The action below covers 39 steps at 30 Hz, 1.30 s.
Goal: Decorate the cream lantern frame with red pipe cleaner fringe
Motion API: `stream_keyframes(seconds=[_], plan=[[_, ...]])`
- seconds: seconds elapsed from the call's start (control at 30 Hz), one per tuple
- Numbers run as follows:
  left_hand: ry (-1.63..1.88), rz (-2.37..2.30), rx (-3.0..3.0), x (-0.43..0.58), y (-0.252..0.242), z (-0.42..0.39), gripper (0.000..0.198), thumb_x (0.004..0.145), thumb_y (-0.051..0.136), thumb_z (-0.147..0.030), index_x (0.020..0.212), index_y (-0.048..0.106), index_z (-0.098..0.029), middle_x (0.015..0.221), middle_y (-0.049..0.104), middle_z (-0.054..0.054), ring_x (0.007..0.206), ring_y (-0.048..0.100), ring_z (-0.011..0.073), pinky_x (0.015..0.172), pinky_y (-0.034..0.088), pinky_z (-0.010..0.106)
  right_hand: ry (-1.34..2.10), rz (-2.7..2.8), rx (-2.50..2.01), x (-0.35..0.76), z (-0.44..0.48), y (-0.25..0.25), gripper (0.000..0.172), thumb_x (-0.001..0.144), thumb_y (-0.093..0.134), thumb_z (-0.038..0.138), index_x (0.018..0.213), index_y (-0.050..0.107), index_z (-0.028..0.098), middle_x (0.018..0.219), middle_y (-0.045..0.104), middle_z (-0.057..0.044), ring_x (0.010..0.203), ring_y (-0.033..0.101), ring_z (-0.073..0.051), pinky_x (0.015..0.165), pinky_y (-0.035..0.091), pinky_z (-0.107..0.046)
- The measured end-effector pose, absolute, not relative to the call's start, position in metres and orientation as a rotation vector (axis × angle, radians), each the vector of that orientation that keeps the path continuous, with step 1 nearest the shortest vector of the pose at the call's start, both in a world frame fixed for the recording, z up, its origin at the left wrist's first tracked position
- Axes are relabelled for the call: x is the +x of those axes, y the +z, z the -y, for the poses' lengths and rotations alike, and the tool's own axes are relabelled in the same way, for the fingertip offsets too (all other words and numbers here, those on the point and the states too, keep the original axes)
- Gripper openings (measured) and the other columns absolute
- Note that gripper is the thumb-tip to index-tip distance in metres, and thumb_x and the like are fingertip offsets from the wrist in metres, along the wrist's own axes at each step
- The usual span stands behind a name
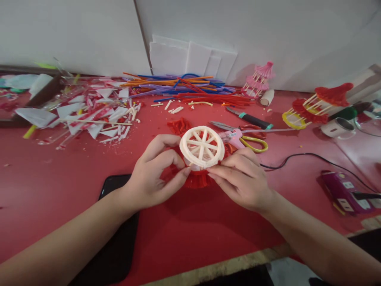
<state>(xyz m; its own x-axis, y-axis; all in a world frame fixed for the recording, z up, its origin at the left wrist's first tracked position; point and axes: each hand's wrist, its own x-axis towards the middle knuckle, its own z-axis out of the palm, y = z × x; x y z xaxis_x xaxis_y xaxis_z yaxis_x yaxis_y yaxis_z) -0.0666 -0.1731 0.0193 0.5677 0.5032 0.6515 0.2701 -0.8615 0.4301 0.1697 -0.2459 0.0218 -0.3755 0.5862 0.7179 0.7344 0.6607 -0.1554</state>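
Pinching both sides of the cream spoked wheel (203,144) above its red ruffle (198,181), the left hand (154,171) and right hand (242,176) probably stop it wobbling.

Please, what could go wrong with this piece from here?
The left hand and right hand pinch near the edge of the cream wheel; squeezing too hard might bend it. The black cord lies just beyond the right hand, so that arm might catch it.
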Motion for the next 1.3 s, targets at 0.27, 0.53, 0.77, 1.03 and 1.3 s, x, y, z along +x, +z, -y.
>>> stream_keyframes(seconds=[0.27, 0.53, 0.77, 1.03, 1.3], plan=[[1.072, -0.618, 2.472, -0.070, 0.023, 0.169, 0.005, 0.088, 0.070, -0.018, 0.090, 0.069, -0.022, 0.111, 0.061, 0.008, 0.101, 0.066, 0.0194, 0.091, 0.060, 0.035, -0.208, 2.076, -1.065, 0.175, 0.242, 0.020, 0.013, 0.092, 0.066, 0.012, 0.099, 0.069, 0.022, 0.082, 0.065, 0.000, 0.077, 0.055, -0.016, 0.073, 0.045, -0.035], [0.979, -0.618, 2.408, -0.073, 0.030, 0.160, 0.006, 0.085, 0.075, -0.021, 0.083, 0.070, -0.022, 0.105, 0.064, 0.006, 0.095, 0.067, 0.0186, 0.088, 0.060, 0.032, -0.206, 2.077, -1.045, 0.176, 0.240, 0.020, 0.009, 0.093, 0.066, 0.013, 0.097, 0.068, 0.021, 0.079, 0.064, 0.000, 0.076, 0.055, -0.015, 0.073, 0.045, -0.034], [0.962, -0.624, 2.377, -0.070, 0.031, 0.158, 0.005, 0.086, 0.074, -0.020, 0.084, 0.070, -0.020, 0.102, 0.064, 0.005, 0.092, 0.067, 0.0170, 0.085, 0.059, 0.030, -0.200, 2.075, -1.040, 0.173, 0.241, 0.022, 0.010, 0.091, 0.067, 0.010, 0.095, 0.068, 0.020, 0.077, 0.062, 0.001, 0.073, 0.054, -0.015, 0.071, 0.044, -0.034], [0.973, -0.610, 2.344, -0.067, 0.032, 0.159, 0.010, 0.085, 0.076, -0.020, 0.080, 0.067, -0.019, 0.100, 0.061, 0.004, 0.090, 0.065, 0.0151, 0.082, 0.058, 0.027, -0.210, 2.056, -1.063, 0.175, 0.240, 0.020, 0.012, 0.090, 0.068, 0.011, 0.097, 0.068, 0.021, 0.077, 0.063, 0.000, 0.074, 0.054, -0.017, 0.071, 0.045, -0.035], [1.114, -0.550, 2.532, -0.071, 0.022, 0.159, 0.008, 0.087, 0.075, -0.022, 0.089, 0.066, -0.021, 0.107, 0.062, 0.006, 0.100, 0.065, 0.0192, 0.088, 0.057, 0.034, -0.226, 2.041, -1.067, 0.174, 0.241, 0.023, 0.013, 0.089, 0.069, 0.012, 0.096, 0.067, 0.022, 0.077, 0.065, -0.001, 0.073, 0.056, -0.017, 0.071, 0.048, -0.036]])
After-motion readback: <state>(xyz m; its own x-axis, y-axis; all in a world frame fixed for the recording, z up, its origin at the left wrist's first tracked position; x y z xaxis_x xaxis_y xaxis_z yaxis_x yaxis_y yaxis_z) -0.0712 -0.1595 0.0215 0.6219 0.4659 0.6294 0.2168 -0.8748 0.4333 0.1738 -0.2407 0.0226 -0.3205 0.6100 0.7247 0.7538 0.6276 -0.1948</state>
